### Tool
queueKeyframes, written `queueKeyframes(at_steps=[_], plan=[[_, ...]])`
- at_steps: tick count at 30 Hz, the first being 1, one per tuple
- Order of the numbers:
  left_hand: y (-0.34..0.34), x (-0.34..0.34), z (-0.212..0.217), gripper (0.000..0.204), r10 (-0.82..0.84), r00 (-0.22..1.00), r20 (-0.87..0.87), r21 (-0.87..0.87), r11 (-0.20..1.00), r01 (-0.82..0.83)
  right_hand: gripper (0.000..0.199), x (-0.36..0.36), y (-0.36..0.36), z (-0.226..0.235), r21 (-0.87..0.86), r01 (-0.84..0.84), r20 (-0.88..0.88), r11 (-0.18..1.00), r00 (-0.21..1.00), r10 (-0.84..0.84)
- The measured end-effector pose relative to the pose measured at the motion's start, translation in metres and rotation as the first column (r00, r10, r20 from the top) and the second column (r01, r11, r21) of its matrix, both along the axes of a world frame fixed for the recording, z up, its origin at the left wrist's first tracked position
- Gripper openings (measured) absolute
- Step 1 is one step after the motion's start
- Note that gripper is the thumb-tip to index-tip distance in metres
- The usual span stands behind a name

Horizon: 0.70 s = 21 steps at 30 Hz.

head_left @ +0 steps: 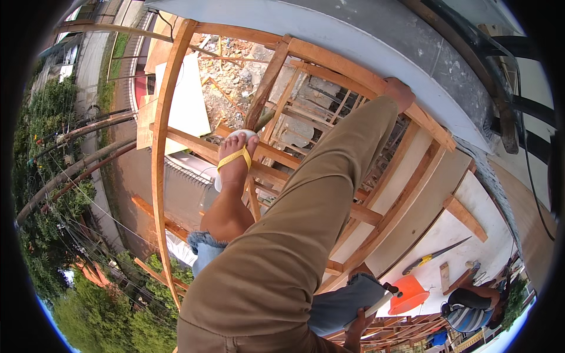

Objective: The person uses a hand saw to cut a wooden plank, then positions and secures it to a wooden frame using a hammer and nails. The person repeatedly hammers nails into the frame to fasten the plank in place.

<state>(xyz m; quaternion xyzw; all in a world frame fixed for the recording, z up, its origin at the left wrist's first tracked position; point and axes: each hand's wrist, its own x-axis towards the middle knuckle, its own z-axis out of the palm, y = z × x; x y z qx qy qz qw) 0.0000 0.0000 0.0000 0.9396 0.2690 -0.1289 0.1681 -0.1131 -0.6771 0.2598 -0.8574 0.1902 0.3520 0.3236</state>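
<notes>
My left arm, in a long khaki sleeve (329, 182), reaches across to the upper right. There my left hand (401, 94) is closed over a wooden beam (347, 70) of an open timber frame, beside a grey wall. Low on the right, my right hand (360, 327) is closed round a hammer (376, 305) with a pale handle and dark head, close to my knee in blue jeans (344, 303). One foot, in a flip-flop with a yellow strap (236, 156), stands on the crossing timbers at left centre.
A handsaw (435, 256) with a yellow-and-black handle lies on a white board (482, 206), near an orange container (410, 294) and loose wood pieces. Another person (477, 306) is at lower right. Below the open frame lies rubble (235, 73). Bamboo poles (76, 153) and wires cross the left.
</notes>
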Motion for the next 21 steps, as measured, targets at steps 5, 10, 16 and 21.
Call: queueKeyframes(at_steps=[5,10,16,21], plan=[[-0.005,0.007,-0.013,0.027,0.065,0.996,0.068,-0.029,0.998,-0.063,0.044,0.005,-0.005,-0.001,0.015,-0.045,0.03,0.999,0.999,0.045],[-0.002,0.0,0.001,0.025,0.084,0.996,0.042,0.015,0.996,-0.084,0.039,0.008,0.009,0.002,-0.014,-0.095,0.057,0.995,0.994,0.095],[0.01,0.003,0.002,0.026,-0.051,0.997,-0.054,-0.103,0.994,0.045,0.04,0.021,0.026,0.007,-0.108,-0.286,-0.01,0.952,0.958,0.287],[0.014,0.013,0.011,0.051,-0.136,0.97,-0.201,-0.139,0.984,0.109,0.049,0.057,0.052,-0.016,-0.401,-0.631,0.01,0.665,0.722,0.691]])
